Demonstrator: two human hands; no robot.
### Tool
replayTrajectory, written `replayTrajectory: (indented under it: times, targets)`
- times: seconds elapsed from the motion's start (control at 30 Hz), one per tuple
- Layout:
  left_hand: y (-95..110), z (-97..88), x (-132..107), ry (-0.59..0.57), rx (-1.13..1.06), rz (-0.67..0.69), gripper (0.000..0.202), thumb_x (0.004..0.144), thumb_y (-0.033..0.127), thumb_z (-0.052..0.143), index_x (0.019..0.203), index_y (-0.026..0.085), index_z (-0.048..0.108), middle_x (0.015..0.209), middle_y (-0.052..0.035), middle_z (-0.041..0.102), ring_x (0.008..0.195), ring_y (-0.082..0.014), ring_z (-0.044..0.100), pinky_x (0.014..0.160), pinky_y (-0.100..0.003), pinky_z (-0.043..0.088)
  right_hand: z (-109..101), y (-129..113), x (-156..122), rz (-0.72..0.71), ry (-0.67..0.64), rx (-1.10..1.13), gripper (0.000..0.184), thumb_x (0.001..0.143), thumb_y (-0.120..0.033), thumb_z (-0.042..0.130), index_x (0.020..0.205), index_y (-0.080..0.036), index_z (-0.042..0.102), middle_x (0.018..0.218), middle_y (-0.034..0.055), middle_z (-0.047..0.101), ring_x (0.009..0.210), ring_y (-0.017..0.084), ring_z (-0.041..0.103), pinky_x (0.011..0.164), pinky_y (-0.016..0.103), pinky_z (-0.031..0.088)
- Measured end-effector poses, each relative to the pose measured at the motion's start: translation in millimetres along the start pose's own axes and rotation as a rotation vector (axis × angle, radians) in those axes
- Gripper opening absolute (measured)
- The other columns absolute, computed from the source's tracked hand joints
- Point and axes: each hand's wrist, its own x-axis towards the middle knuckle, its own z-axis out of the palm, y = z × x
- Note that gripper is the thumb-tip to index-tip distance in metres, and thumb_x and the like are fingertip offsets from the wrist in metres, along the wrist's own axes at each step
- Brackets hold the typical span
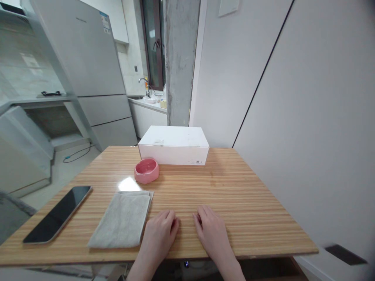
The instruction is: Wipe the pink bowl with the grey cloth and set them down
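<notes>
My left hand (161, 230) rests on the wooden table near its front edge, fingers curled in and nothing visible in them. Just left of it lies a folded grey cloth (121, 220); the wrist is close to the cloth's right edge. My right hand (211, 230) rests a short way to the right, also loosely closed with its fingertips tucked under. Bare tabletop shows between the two hands. Beyond the cloth sits a pink faceted bowl (147, 171), its inside partly visible. At the left edge a smartphone (58, 214) lies with its dark screen up.
A closed white box (174, 146) stands at the far side of the table (240, 203), right behind the bowl. A white wall (307, 117) runs along the right. Past the table are a fridge (96, 58) and a sink counter with a faucet (146, 86).
</notes>
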Motion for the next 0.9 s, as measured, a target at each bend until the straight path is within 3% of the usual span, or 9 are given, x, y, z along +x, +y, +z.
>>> replayTrajectory:
  times: [0.9]
  targets:
    - [-4.9,0.9,-2.4,-0.01,-0.029,-0.008,0.02,0.09,0.023,0.04,0.072,0.022,0.05,0.075,0.0002,0.062,0.07,-0.0173,0.061,0.06,-0.028,0.039,0.2,1.7,-4.5,-0.014,0.011,0.023,0.018,0.091,-0.021,0.043,0.073,-0.022,0.045,0.073,0.0008,0.055,0.069,0.018,0.052,0.064,0.029,0.034]
